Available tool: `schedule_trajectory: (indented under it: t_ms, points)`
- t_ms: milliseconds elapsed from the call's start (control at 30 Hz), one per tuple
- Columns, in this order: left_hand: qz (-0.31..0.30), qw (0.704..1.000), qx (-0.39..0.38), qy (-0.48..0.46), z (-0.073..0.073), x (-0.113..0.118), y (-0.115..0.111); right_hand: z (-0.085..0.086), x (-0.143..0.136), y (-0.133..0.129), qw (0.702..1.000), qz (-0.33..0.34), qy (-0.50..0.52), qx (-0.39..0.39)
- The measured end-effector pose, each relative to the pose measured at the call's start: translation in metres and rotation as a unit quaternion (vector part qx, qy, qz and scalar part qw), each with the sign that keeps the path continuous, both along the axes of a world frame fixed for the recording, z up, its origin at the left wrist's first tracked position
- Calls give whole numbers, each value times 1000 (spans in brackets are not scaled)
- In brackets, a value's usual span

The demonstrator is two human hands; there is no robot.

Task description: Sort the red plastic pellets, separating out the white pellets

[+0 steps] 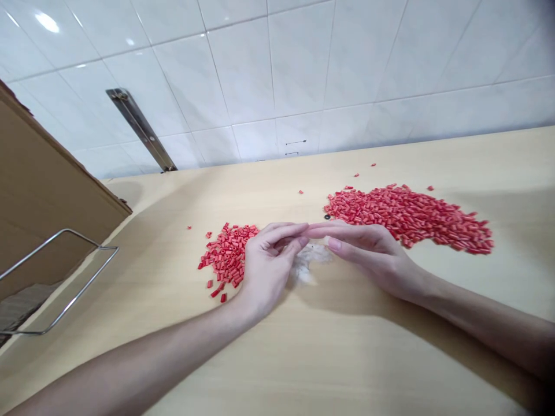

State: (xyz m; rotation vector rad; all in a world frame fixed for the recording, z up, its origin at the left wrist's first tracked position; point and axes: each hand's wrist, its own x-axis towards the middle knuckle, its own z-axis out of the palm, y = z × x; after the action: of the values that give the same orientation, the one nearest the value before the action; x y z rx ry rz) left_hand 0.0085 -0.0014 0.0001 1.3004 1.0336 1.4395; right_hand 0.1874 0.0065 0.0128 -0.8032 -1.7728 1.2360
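My left hand (pixel 269 263) is beside the smaller pile of short red tube pieces (pixel 228 254), with its fingers curled and its thumb pressed toward them. What it pinches, if anything, is hidden. My right hand (pixel 375 254) is stretched out in front of the larger pile of red tube pieces (pixel 407 214), its thumb a little apart from the straight fingers. The fingertips of both hands meet, or nearly so, above a patch of white fluff (pixel 309 263) on the table. A tiny black ring (pixel 327 217) lies just beyond the right fingertips.
Loose red pieces are scattered around both piles on the pale wooden table (pixel 303 358). At the left stand a cardboard box (pixel 47 179) and a bent metal wire frame (pixel 82 297). Behind, a metal strip (pixel 141 128) leans against the tiled wall (pixel 299 69).
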Motion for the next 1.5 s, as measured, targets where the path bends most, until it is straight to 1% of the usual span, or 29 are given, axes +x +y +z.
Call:
schedule_trajectory:
  t_ms: [67, 133, 167, 200, 267, 333, 400, 500, 667, 767, 1233, 1333, 1500]
  points:
    - [21, 1000, -4, -2, 0, 0, 0, -5, -2, 0, 996, -37, -14, 76]
    - [46, 999, 5, 0, -1, -1, 1, -10, -5, -2, 978, -70, -60, 188]
    - [56, 998, 11, 1, -1, -1, 1, -11, -6, -3, 963, -66, -109, 236]
    - [63, 998, 16, 2, -1, -1, 1, -11, -7, -5, 948, -48, -169, 266]
    - [74, 997, 21, 2, 0, -1, 2, -10, -10, -9, 916, 4, -277, 290]
    - [78, 997, 19, 2, 0, -1, 2, -6, -11, -13, 895, 44, -338, 287]
    - [76, 997, 17, -1, 0, -1, 2, -2, -13, -15, 889, 59, -356, 281]
    - [70, 997, 20, -10, -2, -1, 3, 0, -13, -15, 897, 60, -346, 269]
    - [69, 997, 21, -8, -2, -1, 3, -1, -9, -10, 917, 49, -321, 233]
    - [66, 998, 22, -4, -1, -1, 2, -1, -9, -9, 922, 51, -318, 217]
    - [67, 997, 24, 9, -2, -2, 3, -3, -9, -12, 913, 59, -314, 253]
    - [64, 998, 21, 3, -2, -2, 3, -2, -9, -13, 907, 61, -325, 262]
    - [64, 998, 23, -1, -2, -1, 3, 1, -11, -13, 890, 87, -354, 273]
